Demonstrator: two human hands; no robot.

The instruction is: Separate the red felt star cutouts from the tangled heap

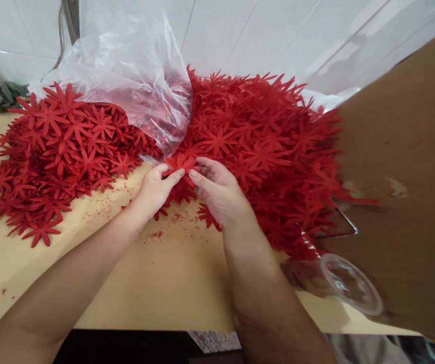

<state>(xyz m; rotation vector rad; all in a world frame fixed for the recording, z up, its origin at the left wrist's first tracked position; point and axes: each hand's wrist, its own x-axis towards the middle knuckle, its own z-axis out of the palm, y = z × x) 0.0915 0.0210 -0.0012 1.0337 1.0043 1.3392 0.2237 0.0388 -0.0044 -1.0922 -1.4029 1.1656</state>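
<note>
Nearest, the left hand (156,188) and right hand (219,194) meet above the worktop (164,283), both pinched shut on one red flower cutout (179,162), which sits right between their fingertips. Judging by the piles, little looks sorted: just beyond the cutout the big red heap (263,146) remains large, a smaller heap (58,151) lies left of it, and the clear plastic bag (134,71) rises behind.

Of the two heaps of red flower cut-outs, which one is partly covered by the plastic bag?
The left heap: the clear plastic bag lies over its upper right part. The right heap lies open.
</note>
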